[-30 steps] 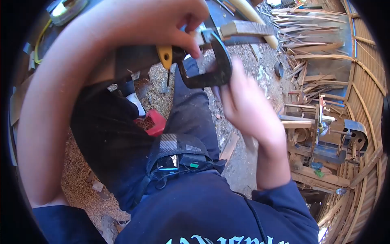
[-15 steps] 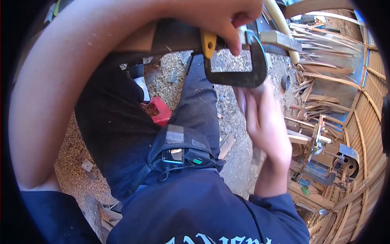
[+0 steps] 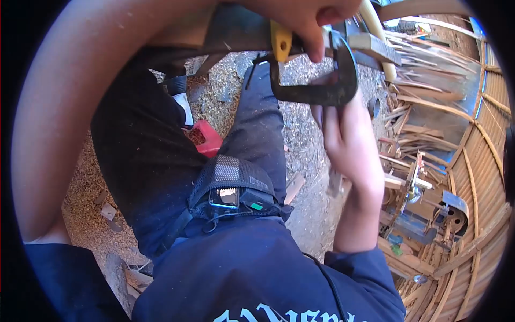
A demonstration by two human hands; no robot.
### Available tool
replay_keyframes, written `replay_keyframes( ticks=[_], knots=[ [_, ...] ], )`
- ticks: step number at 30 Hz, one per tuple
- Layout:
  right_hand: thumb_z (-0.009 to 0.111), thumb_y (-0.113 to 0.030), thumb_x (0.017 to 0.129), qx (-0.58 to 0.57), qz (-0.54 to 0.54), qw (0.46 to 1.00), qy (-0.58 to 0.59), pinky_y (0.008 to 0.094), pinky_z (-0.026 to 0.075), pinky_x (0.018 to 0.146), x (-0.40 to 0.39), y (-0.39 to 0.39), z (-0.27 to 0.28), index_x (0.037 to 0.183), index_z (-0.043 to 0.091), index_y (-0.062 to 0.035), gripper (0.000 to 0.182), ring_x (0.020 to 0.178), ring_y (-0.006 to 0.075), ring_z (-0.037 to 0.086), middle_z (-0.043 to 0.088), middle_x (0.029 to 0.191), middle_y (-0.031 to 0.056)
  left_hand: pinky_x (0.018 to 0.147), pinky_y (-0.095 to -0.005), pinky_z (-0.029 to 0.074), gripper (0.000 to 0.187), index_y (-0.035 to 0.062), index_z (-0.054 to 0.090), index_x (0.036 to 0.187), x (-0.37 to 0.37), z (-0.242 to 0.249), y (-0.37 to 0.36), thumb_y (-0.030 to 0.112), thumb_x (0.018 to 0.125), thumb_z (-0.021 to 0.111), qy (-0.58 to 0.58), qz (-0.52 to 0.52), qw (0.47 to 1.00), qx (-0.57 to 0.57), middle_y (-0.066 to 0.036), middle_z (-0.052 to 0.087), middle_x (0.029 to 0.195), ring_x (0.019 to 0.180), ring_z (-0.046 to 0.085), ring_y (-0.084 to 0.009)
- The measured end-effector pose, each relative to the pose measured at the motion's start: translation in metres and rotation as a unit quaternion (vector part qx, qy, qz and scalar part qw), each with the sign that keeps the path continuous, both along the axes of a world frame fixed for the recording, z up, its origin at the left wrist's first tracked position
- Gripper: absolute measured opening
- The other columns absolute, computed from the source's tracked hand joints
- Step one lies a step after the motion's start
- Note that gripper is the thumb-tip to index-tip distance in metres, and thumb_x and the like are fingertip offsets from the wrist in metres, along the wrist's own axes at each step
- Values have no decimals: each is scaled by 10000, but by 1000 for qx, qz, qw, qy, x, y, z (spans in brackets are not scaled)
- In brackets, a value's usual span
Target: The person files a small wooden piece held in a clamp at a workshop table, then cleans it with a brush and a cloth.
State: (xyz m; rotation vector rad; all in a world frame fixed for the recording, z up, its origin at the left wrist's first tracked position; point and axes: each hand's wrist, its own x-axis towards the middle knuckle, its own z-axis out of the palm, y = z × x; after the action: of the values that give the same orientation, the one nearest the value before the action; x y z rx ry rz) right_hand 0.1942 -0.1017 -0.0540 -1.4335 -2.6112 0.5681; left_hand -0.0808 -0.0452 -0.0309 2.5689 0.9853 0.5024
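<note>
A dark C-shaped clamp (image 3: 316, 95) hangs at the top of the view, beside a yellow piece with a hole (image 3: 281, 42). My left hand (image 3: 308, 19) reaches over from the upper left. Its fingers are curled at the clamp's upper part, with the thumb pointing down inside the frame. My right hand (image 3: 351, 142) is raised just below the clamp's right corner. Its fingers are bent together and partly hidden behind the frame. A blurred shape (image 3: 336, 183) shows under that hand, too smeared to name.
A wooden bar (image 3: 370, 45) and a pale curved pole (image 3: 375, 24) lie right of the clamp. Timber strips (image 3: 429, 86) and a machine with a blue guard (image 3: 455, 206) stand at the right. A red object (image 3: 206, 140) lies on the shaving-covered floor, near another person's foot (image 3: 183, 110).
The view has shifted a little. The clamp and my left hand appear slightly higher and farther right. My right hand stays just below the clamp.
</note>
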Motion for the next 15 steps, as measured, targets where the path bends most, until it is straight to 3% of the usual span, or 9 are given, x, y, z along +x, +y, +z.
replay_keyframes(
  ticks=[6,9,10,13,15],
  knots=[
    [548,-43,1009,51,21,998,20,583,501,661,1,-24,-4,1199,422,33,240,805,531,653,673,846,294,630,-379,563,347,31,758,806,-4,-3,6,370,814,833,7,1,1000,5,-93,708,693,643,682,-245],
    [547,-37,1003,8,-40,999,-18,583,508,673,-8,-15,5,1196,429,28,236,811,529,653,673,847,302,625,-380,563,356,29,750,795,5,-1,4,376,824,828,31,23,999,-10,-96,707,694,636,676,-245],
    [555,-34,995,10,1,1000,3,581,506,669,-9,0,3,1192,437,25,237,807,532,647,670,853,306,622,-380,562,360,27,747,792,11,-1,4,377,829,824,48,37,998,-10,-98,707,694,634,674,-245],
    [554,-20,986,30,-12,999,4,575,509,668,-13,1,-3,1185,443,31,233,801,539,645,664,838,309,615,-376,564,367,20,750,796,12,4,2,379,842,812,54,37,997,-43,-102,708,696,634,679,-242],
    [538,-16,992,43,-22,999,0,565,522,687,-10,-19,-2,1188,440,39,226,810,533,657,669,838,299,611,-365,566,367,20,753,792,7,2,3,378,854,802,81,20,996,25,-89,709,689,625,681,-226]
  ],
)
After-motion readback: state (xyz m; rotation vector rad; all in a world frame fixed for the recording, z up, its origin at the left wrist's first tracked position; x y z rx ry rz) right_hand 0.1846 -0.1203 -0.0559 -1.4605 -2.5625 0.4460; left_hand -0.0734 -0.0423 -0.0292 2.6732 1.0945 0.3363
